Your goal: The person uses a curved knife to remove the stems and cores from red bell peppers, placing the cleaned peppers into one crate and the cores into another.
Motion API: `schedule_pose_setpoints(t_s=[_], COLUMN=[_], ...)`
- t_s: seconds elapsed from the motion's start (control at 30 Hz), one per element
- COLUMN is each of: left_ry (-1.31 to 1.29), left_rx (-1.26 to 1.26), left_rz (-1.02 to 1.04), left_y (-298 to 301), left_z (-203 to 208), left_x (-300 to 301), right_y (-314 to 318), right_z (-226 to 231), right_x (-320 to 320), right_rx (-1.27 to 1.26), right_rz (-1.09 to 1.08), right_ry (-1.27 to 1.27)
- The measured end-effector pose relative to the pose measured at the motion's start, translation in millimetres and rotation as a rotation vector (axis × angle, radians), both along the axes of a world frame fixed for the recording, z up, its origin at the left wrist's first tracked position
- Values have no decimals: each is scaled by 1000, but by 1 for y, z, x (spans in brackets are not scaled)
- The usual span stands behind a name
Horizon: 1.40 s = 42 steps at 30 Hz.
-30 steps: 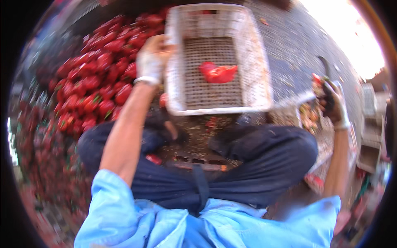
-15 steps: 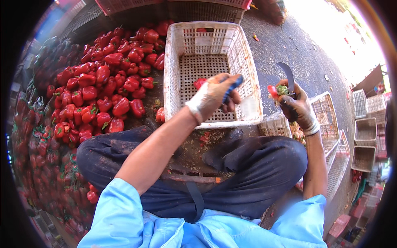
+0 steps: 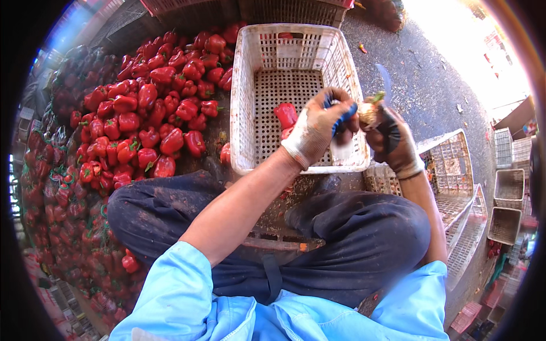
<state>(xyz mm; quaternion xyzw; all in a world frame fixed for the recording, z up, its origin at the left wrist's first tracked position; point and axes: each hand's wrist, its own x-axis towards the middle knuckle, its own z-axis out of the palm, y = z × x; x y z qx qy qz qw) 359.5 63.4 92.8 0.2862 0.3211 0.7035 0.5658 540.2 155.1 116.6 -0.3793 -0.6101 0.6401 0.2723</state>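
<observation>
My right hand point(image 3: 392, 136), in a soiled glove with bare fingers, is closed round a knife whose curved blade point(image 3: 385, 79) points up and away. Between this hand's fingers and my left one sits a pale, seedy pepper core point(image 3: 368, 115) with a green stem. My left hand point(image 3: 327, 122) has a white glove cuff and blue on a fingertip. Its fingers are curled against the core's left side; what lies inside them is hidden. Beneath is a white perforated crate point(image 3: 244, 113) with red pepper pieces point(image 3: 285, 115) on its bottom.
Whole red bell peppers point(image 3: 148, 96) are heaped left of the crate. Mesh sacks of peppers point(image 3: 62, 210) line the far left. Several white crates point(image 3: 452, 165) stand by my right knee point(image 3: 392, 221). More crates point(image 3: 199, 14) are stacked beyond the white one.
My left hand has moved right, from over the crate to the core. My right hand has come left, bringing knife and core to meet it. The view has shifted slightly.
</observation>
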Motion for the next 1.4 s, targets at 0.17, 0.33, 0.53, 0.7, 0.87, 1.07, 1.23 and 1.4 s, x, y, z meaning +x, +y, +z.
schedule_pose_setpoints(t_s=[0.17, 0.33, 0.53, 0.7, 0.87, 1.07, 1.23, 1.4], left_ry=[803, 987, 174, 746, 913, 1286, 1290, 1111], left_rx=[-61, -121, -329, -201, -228, -991, -1122, -1172], left_rz=[248, 542, 520, 168, 576, 263, -144, -270], left_y=[-14, -60, -79, -43, -26, -98, -122, -127], left_z=[14, -7, -73, -18, -26, -193, -292, -409], left_x=[-88, -203, -232, -160, -197, -289, -254, -263], right_y=[52, 56, 57, 38, 21, 10, 7, -5], right_z=[-19, -53, -140, -164, -174, -175, -167, -156], right_x=[115, 218, 339, 323, 314, 313, 297, 277], right_rx=[371, 916, 326, 158, 109, 122, 18, 55], right_rz=[-90, -350, -543, -602, -613, -604, -595, -786], right_ry=[-53, -562, -749, -668, -646, -660, -567, -735])
